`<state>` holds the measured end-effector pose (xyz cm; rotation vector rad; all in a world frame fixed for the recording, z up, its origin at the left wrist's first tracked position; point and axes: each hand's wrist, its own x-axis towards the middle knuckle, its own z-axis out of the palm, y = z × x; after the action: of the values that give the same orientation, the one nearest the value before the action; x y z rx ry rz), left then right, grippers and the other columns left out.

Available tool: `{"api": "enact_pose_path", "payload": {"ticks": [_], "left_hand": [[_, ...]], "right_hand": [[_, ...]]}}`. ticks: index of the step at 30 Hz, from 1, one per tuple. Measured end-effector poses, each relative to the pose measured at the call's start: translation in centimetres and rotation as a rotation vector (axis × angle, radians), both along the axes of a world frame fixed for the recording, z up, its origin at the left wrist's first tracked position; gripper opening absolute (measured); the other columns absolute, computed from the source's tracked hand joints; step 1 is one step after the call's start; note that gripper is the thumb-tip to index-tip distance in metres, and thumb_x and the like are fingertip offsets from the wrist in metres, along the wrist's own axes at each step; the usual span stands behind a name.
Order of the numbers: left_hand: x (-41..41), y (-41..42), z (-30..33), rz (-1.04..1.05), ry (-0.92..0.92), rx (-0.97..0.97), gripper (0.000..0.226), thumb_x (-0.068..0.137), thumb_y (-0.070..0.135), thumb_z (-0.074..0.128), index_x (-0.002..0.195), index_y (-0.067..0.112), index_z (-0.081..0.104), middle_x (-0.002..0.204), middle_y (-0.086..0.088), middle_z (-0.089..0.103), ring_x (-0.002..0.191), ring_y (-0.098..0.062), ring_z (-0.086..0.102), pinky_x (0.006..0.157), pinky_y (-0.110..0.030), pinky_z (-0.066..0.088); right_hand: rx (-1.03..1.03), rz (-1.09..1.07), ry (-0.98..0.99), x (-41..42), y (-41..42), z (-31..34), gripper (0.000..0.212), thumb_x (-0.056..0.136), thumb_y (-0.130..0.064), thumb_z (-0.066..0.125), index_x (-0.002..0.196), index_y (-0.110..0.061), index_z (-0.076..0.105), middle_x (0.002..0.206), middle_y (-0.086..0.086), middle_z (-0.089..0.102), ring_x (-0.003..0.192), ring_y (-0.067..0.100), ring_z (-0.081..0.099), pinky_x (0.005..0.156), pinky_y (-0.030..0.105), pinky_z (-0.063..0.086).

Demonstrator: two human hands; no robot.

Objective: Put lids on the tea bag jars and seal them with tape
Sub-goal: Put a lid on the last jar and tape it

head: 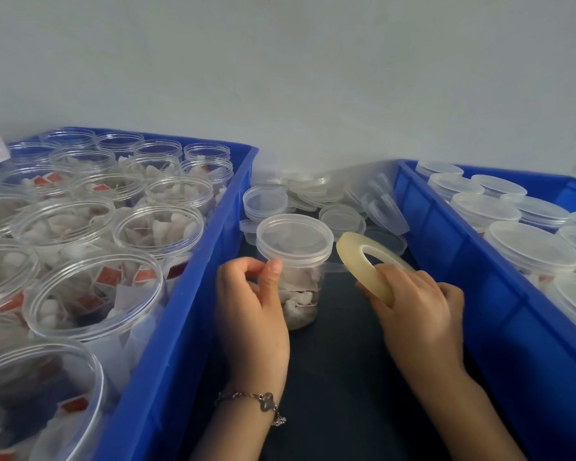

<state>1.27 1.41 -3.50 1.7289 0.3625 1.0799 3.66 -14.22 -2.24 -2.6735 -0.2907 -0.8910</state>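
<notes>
Left hand point(253, 304) grips lidded jar point(296, 261) (upright); right hand point(419, 304) holds tape roll point(363, 264).

Clear jar point(296, 287) stands upright on the dark surface, tea bags inside, translucent lid point(295, 241) on. At its three o'clock, the tape roll point(363, 267) tilts, a strip apparently stretched to the jar. Loose lids point(341, 219) heaped at twelve.

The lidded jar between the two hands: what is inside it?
Through the clear wall of the jar, pale tea bags with strings fill the lower part. The left hand covers its left side, and the lid blurs the top, so no count is possible.
</notes>
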Motion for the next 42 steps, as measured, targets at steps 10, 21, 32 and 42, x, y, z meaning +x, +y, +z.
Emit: {"api": "enact_pose_path", "payload": {"ticks": [10,21,32,42], "left_hand": [[1.1,0.4,-0.4,-0.030,0.047,-0.553,0.021,0.098,0.039,0.043,0.094,0.021,0.054,0.091,0.012,0.060,0.086,-0.009,0.059,0.070,-0.014,0.043],[1.8,0.4,-1.2,-0.204,0.271,0.114,0.113,0.044,0.056,0.081,0.141,0.029,0.029,0.132,0.007,0.050,0.119,-0.012,0.049,0.094,-0.036,0.047],[0.1,-0.3,0.6,-0.206,0.255,0.047,0.115,0.033,0.072,0.069,0.136,0.038,0.033,0.105,0.020,0.038,0.087,0.006,0.037,0.066,-0.007,0.027],[-1.3,-0.9,1.0,-0.454,0.307,-0.080,0.095,0.031,0.062,0.075,0.118,0.049,0.041,0.103,0.017,0.052,0.097,0.003,0.052,0.075,-0.018,0.042]], "right_hand": [[-0.009,0.039,0.019,-0.3,0.5,-0.3,0.023,0.069,-0.012,0.083,0.088,-0.015,0.070,0.071,0.000,0.064,0.069,0.024,0.060,0.073,0.038,0.034],[-0.048,0.024,-0.072,0.2,0.2,-0.2,0.028,0.063,-0.009,0.085,0.087,-0.014,0.069,0.071,0.001,0.065,0.068,0.025,0.062,0.072,0.041,0.039],[-0.010,-0.028,-0.131,0.8,-1.2,1.0,0.030,0.065,-0.007,0.084,0.089,-0.015,0.067,0.072,0.002,0.064,0.067,0.028,0.060,0.073,0.046,0.039],[-0.020,0.029,0.056,1.5,-1.8,0.6,0.016,0.087,-0.023,0.061,0.103,-0.021,0.065,0.081,-0.002,0.065,0.074,0.021,0.058,0.078,0.039,0.033]]}}
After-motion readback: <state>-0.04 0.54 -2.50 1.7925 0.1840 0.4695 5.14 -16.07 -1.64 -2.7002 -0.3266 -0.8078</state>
